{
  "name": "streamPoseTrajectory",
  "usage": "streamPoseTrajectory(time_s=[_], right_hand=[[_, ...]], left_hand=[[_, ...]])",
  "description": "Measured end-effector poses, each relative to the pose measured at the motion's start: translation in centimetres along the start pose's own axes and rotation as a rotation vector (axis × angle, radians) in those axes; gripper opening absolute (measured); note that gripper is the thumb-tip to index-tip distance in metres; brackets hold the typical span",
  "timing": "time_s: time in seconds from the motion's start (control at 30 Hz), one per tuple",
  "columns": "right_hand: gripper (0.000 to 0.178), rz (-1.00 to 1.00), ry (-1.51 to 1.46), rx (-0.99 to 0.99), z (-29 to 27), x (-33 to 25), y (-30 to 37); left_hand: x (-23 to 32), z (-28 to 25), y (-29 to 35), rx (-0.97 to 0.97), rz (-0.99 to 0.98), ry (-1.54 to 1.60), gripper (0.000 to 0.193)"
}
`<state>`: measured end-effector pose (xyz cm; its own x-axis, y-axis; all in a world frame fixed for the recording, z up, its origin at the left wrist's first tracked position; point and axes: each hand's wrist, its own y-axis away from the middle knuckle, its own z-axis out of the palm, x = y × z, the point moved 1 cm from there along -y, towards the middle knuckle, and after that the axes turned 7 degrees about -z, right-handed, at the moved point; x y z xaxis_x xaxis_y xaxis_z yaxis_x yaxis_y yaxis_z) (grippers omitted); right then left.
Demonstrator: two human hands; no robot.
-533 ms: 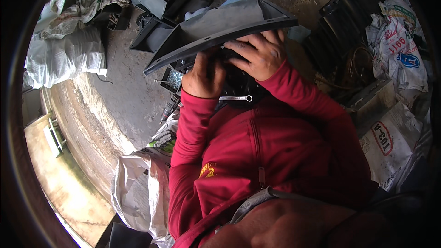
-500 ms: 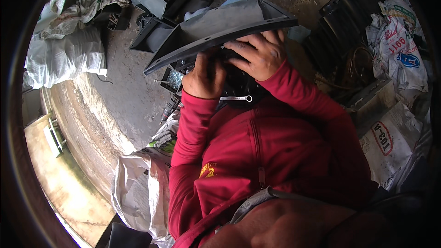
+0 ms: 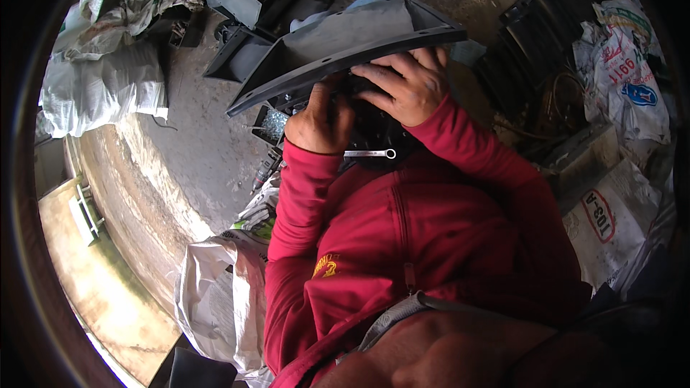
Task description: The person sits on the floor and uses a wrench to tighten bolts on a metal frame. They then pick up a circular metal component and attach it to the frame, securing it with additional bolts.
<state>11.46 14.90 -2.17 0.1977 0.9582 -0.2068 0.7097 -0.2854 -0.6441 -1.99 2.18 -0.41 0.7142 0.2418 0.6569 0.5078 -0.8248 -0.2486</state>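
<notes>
A black trough-shaped part [image 3: 338, 65] with a long curved flange and holes along it is tilted in front of me. My right hand [image 3: 408, 86] reaches under the flange, its fingers bent against the part's near side. To the left, my left hand [image 3: 318, 122] is closed just below the flange; its fingertips are in shadow, and what they hold is hidden. A silver wrench [image 3: 371, 153] with a ring end lies by my lap, near the left wrist.
A small tray of bright metal fasteners [image 3: 274, 122] and a power drill [image 3: 266, 171] are on the left. More black troughs [image 3: 241, 57] lie ahead. White sacks [image 3: 226, 287] flank me, and ribbed black parts [image 3: 528, 50] stack at the right.
Almost nothing differs. My left hand's fingers have shifted very slightly under the flange; the part and my right hand keep their places.
</notes>
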Motion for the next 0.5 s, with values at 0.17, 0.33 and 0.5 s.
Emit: streamPoseTrajectory(time_s=[0.17, 0.33, 0.5], right_hand=[[0.041, 0.009, 0.004, -0.015, 0.03, 0.01, 0.01], [0.041, 0.006, 0.009, -0.003, 0.06, 0.08, -0.02], [0.040, 0.015, -0.008, -0.008, 0.32, 0.10, 0.12]], left_hand=[[0.14, 0.19, 0.36, 0.020, -0.001, -0.087, 0.037], [-0.03, 0.25, 0.32, -0.009, 0.000, -0.004, 0.038], [0.28, -0.23, 0.40, -0.078, -0.080, 0.028, 0.038]])
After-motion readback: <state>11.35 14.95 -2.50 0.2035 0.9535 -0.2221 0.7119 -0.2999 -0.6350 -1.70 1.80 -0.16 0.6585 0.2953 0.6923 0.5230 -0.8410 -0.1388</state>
